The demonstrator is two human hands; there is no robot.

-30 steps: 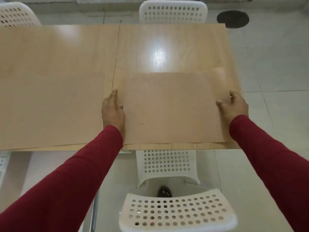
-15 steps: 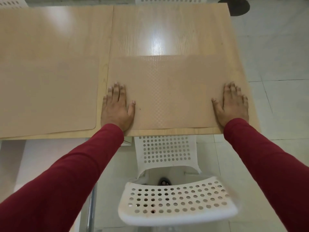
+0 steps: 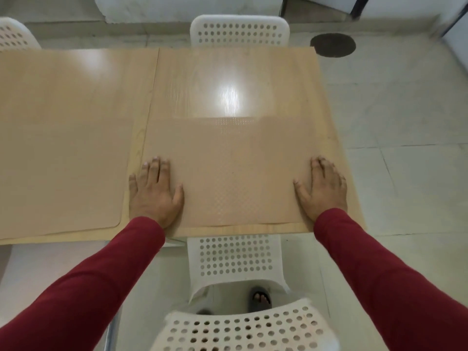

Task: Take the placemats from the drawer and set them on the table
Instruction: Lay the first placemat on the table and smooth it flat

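A tan textured placemat [image 3: 235,171] lies flat on the right half of the light wooden table [image 3: 228,79], near the front edge. My left hand [image 3: 154,191] rests palm down on its left edge, fingers spread. My right hand [image 3: 323,186] presses flat on its right edge in the same way. A second tan placemat [image 3: 60,163] lies flat on the left half of the table, apart from both hands. No drawer is in view.
A white perforated chair [image 3: 235,257] is tucked under the table's front edge, below the placemat. Another white chair [image 3: 239,31] stands at the far side and one [image 3: 12,34] at the far left. A dark round floor cover [image 3: 333,45] lies beyond the table's right corner.
My hands went from gripping the placemat's side edges to lying flat on it. The mat settled onto the table. The head camera tilted up between the last two frames.
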